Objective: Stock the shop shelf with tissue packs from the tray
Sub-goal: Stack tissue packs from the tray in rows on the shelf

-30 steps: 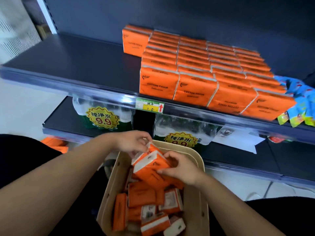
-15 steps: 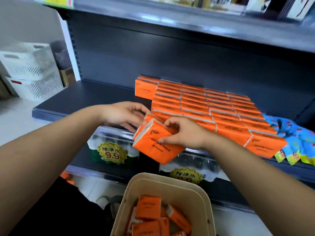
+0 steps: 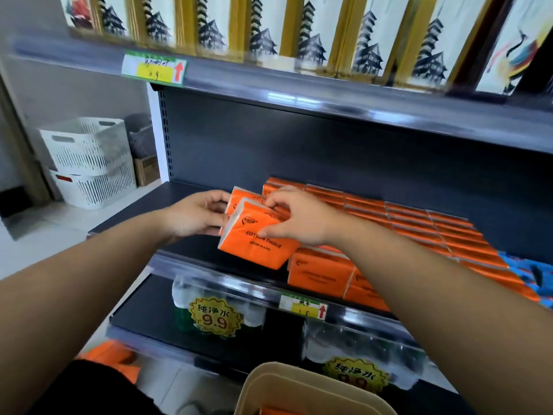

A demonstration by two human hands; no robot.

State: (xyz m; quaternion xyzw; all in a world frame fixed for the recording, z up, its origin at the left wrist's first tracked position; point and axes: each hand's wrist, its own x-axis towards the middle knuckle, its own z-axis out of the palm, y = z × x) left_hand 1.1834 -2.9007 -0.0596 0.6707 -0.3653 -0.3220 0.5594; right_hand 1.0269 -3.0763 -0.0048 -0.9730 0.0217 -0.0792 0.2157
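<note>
- Hands meet over the front of the dark shelf [image 3: 185, 187], each holding tissue packs.
- Left hand [image 3: 194, 215] grips the left ends of the two packs, fingers curled round them.
- Right hand [image 3: 302, 218] pinches the tilted front pack [image 3: 257, 244] from above, thumb on its printed face.
- Rear pack [image 3: 242, 197] stands touching behind it.
- Both packs are held just left of the stocked rows [image 3: 404, 223].
- Tray [image 3: 299, 381] sits below, at the bottom edge.
</note>
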